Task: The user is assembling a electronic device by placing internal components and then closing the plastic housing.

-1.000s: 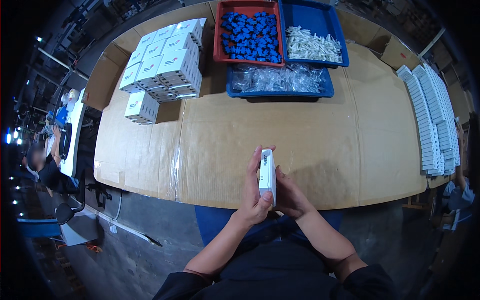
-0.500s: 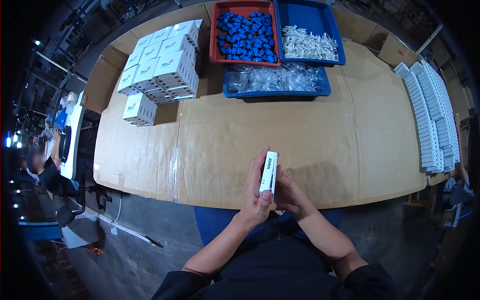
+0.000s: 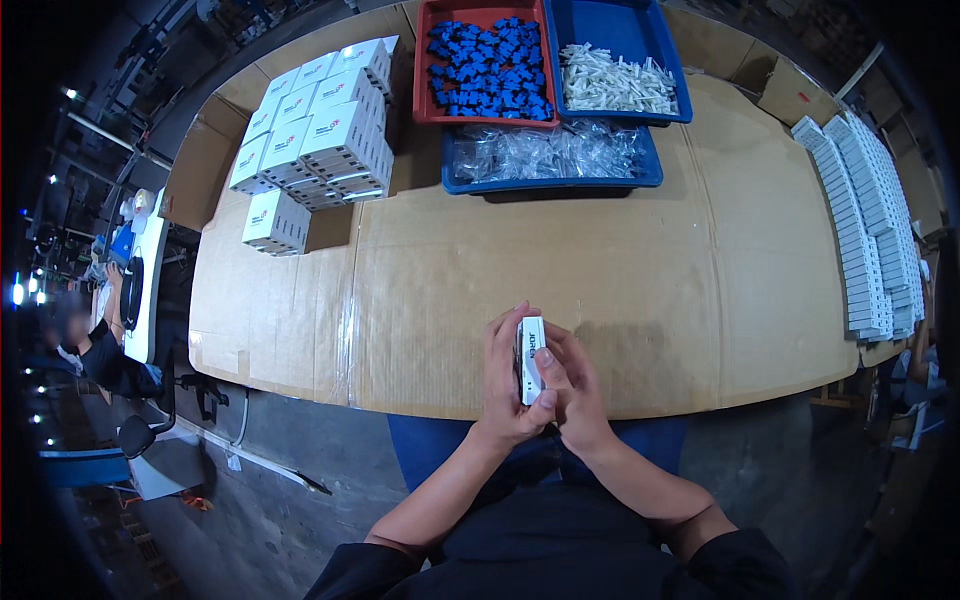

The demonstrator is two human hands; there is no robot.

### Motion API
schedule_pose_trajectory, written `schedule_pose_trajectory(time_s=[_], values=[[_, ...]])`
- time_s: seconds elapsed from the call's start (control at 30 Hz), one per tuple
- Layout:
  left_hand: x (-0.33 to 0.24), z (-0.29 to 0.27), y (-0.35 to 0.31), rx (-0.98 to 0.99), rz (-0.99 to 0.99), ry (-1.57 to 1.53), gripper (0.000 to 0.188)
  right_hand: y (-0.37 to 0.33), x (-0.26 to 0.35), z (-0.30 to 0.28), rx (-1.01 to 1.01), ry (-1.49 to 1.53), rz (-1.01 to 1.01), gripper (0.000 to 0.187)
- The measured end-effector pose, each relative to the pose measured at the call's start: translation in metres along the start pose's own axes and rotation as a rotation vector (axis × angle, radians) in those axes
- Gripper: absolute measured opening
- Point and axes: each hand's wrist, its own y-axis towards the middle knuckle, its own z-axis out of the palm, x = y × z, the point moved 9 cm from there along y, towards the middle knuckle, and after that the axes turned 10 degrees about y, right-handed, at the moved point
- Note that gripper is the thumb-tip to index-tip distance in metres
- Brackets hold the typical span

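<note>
Left hand (image 3: 503,385) and right hand (image 3: 580,395) pinched a slim white box (image 3: 532,365) between them, and both thumbs pressed on its top side. The box was over the near edge of the brown cardboard (image 3: 560,265). Farther off sat a low blue tray (image 3: 550,187) of clear plastic (image 3: 540,155), a red tray (image 3: 424,80) of blue bits (image 3: 490,70), and another blue tray (image 3: 605,25) of white sticks (image 3: 615,82). Big white boxes (image 3: 292,140) stood piled on the left, and tall white stacks (image 3: 868,225) stood on the right.
</note>
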Motion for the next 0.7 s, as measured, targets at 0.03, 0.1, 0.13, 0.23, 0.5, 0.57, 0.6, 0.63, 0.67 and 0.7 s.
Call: schedule_pose_trajectory(time_s=[0.03,0.1,0.13,0.23,0.5,0.57,0.6,0.63,0.67,0.7], values=[[0.003,-0.001,-0.002,-0.017,0.0,0.016,0.096,-0.002,0.001,0.003,-0.003,0.015,0.004,0.053],[0.005,-0.006,-0.006,-0.076,0.023,0.094,0.093,-0.005,0.001,0.004,0.016,-0.034,-0.006,0.053],[0.006,-0.006,-0.007,-0.077,0.024,0.096,0.093,-0.007,0.001,0.006,0.037,-0.083,-0.015,0.053],[0.006,-0.01,-0.009,-0.15,0.042,0.083,0.086,-0.012,0.002,0.003,0.052,-0.206,-0.039,0.051],[0.005,-0.014,-0.012,-0.188,0.041,0.087,0.081,-0.016,0.007,0.01,0.075,-0.318,-0.068,0.05],[0.005,-0.015,-0.012,-0.202,0.04,0.05,0.081,-0.016,0.008,0.011,0.062,-0.337,-0.065,0.049],[0.006,-0.016,-0.013,-0.213,0.031,0.012,0.081,-0.017,0.007,0.012,0.061,-0.337,-0.066,0.049],[0.006,-0.016,-0.014,-0.212,0.032,0.011,0.081,-0.017,0.006,0.011,0.056,-0.318,-0.07,0.049],[0.008,-0.014,-0.014,-0.194,0.028,0.021,0.083,-0.017,0.005,0.011,0.051,-0.3,-0.074,0.048],[0.008,-0.013,-0.015,-0.177,0.023,0.032,0.087,-0.015,0.006,0.01,0.052,-0.299,-0.073,0.048]])
